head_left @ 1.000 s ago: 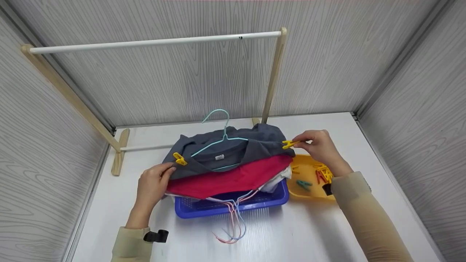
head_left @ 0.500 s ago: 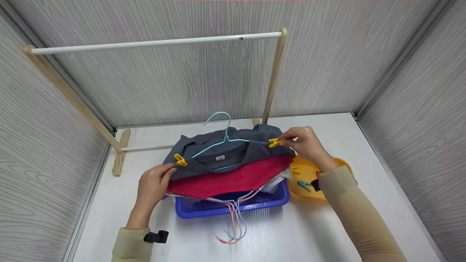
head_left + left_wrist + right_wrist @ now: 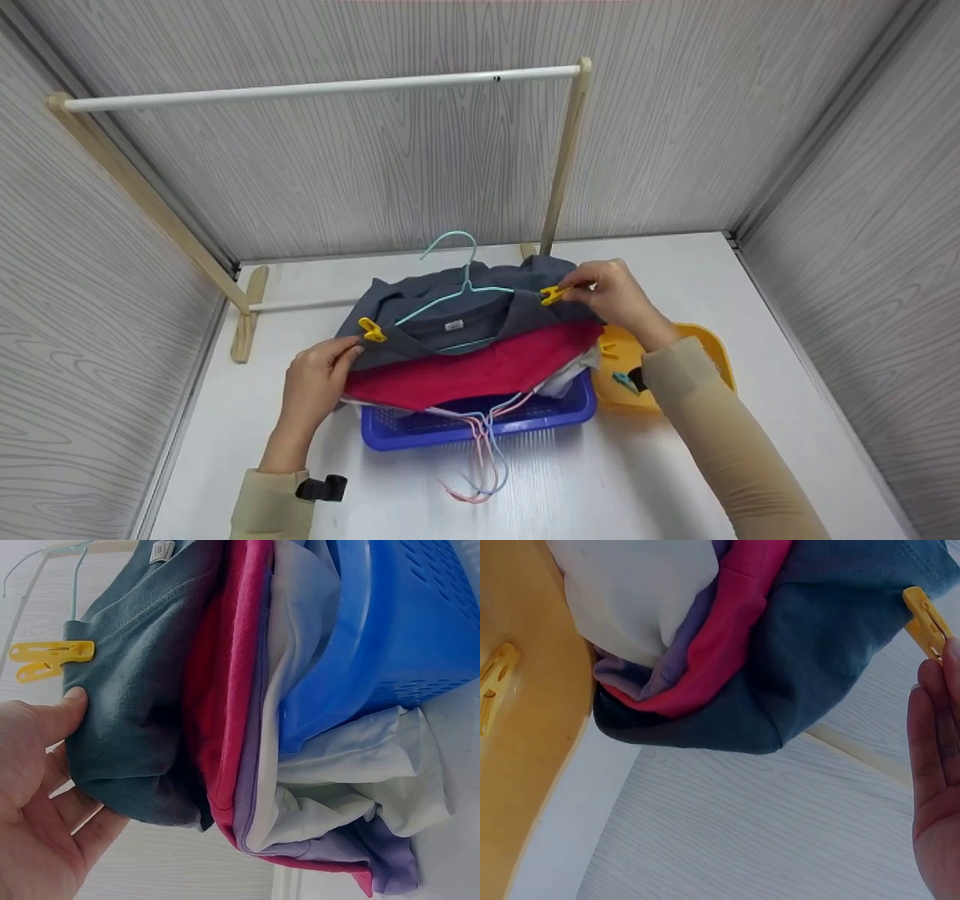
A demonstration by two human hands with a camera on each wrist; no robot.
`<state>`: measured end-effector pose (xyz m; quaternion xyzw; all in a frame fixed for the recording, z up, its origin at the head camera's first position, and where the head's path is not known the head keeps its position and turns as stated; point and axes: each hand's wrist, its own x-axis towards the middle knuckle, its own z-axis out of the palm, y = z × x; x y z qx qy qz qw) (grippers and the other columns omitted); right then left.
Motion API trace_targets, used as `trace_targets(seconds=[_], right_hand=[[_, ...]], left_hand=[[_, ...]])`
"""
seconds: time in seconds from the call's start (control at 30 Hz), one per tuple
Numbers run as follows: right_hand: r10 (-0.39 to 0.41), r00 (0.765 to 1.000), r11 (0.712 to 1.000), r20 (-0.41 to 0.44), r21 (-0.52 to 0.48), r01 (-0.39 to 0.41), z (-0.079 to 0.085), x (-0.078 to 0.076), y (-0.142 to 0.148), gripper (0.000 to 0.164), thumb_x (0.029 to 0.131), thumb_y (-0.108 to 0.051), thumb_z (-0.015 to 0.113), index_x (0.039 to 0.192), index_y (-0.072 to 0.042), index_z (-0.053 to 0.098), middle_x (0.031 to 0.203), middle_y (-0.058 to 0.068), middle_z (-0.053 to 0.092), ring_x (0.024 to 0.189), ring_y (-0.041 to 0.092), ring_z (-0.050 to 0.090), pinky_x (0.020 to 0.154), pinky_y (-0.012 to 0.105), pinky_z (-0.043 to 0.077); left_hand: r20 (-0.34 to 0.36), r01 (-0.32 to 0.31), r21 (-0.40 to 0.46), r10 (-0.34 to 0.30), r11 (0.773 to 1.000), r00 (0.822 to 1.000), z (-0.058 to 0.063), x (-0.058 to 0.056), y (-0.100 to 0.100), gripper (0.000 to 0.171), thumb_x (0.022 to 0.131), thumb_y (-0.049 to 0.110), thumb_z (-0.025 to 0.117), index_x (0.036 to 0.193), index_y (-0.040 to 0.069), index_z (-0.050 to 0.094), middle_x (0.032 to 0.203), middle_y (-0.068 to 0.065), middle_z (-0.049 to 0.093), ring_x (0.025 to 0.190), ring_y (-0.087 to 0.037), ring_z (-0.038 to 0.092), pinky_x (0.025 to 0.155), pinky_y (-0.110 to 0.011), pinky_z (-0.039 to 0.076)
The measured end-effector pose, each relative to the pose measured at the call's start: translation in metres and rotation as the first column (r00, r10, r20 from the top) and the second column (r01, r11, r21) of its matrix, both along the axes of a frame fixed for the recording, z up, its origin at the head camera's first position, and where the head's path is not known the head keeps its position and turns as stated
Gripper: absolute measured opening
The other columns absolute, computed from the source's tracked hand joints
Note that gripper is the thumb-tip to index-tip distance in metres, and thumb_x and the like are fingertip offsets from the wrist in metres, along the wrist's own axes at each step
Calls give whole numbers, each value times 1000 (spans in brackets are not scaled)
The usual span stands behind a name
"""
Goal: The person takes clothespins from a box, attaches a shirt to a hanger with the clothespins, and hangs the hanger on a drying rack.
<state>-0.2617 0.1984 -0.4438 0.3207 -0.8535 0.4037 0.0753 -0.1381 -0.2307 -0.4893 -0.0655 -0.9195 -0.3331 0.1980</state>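
A dark grey shirt (image 3: 536,313) lies on top of a clothes pile, with a light green hanger (image 3: 469,286) inside its neckline. My left hand (image 3: 311,382) pinches the shirt's left shoulder, thumb in front and fingers behind in the left wrist view. Just above that thumb, a yellow clothespin (image 3: 52,654) is clipped on the shoulder. At the other shoulder my right hand (image 3: 619,300) pinches a second yellow clothespin (image 3: 552,295) by its handles. Its tip meets the shirt's edge in the right wrist view; whether it bites on the hanger is hidden.
Beneath the pile, which includes a red garment (image 3: 465,379), stands a blue basket (image 3: 480,431). Pink and blue hangers (image 3: 480,457) hang over its front. An orange tray (image 3: 716,360) with clothespins is at right. Behind rises a rack with a white rod (image 3: 322,88).
My right hand has carried its clothespin leftward from the shirt's outer edge toward the hanger. The left hand stays on the other shoulder.
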Motion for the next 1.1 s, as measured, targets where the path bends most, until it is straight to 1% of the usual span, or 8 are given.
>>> trace_targets(seconds=[0.3, 0.53, 0.7, 0.87, 1.0, 1.1], right_hand=[[4, 998, 999, 58, 43, -7, 1, -2, -4, 12, 83, 2, 75, 93, -4, 78, 90, 5, 73, 82, 18, 67, 76, 36, 57], [11, 999, 997, 32, 79, -14, 2, -4, -7, 11, 84, -1, 76, 94, -3, 78, 91, 5, 74, 83, 19, 67, 74, 37, 56], [22, 999, 997, 46, 69, -25, 1, -5, -9, 13, 84, 2, 75, 96, -2, 77, 93, 7, 73, 87, 21, 68, 78, 37, 56], [18, 998, 997, 57, 80, -22, -1, -6, -10, 15, 83, 1, 76, 98, -2, 77, 95, 7, 73, 85, 20, 67, 78, 37, 56], [13, 998, 996, 69, 87, -19, -1, -5, -10, 18, 84, 1, 75, 101, -2, 76, 96, 7, 73, 83, 20, 65, 77, 37, 56], [24, 996, 996, 89, 83, -32, -1, -4, -9, 24, 86, 0, 74, 109, -1, 73, 101, 8, 72, 85, 20, 64, 78, 39, 55]], left_hand=[[0, 3, 17, -3, 1000, 1000, 1, 1, 0, 14, 90, 12, 73, 101, 4, 76, 97, -13, 73, 92, -33, 69, 82, -51, 52], [-3, 8, 33, -8, 999, 1000, 0, 0, -1, 15, 91, 13, 72, 103, 3, 74, 99, -13, 72, 95, -33, 68, 84, -50, 52], [-5, 10, 34, -10, 999, 1000, -1, 0, -1, 15, 91, 12, 72, 103, 3, 74, 99, -13, 72, 95, -33, 68, 84, -50, 52], [3, 9, 36, -9, 999, 1000, -1, 0, -2, 16, 91, 12, 72, 104, 3, 74, 101, -14, 72, 96, -34, 68, 85, -51, 52], [7, 8, 36, -9, 999, 1000, -2, 0, -2, 16, 91, 13, 71, 104, 3, 74, 101, -14, 72, 97, -34, 68, 85, -51, 52], [13, 6, 35, -6, 999, 1000, -2, 0, -2, 16, 92, 14, 71, 104, 4, 74, 102, -13, 72, 97, -34, 68, 85, -51, 51]])
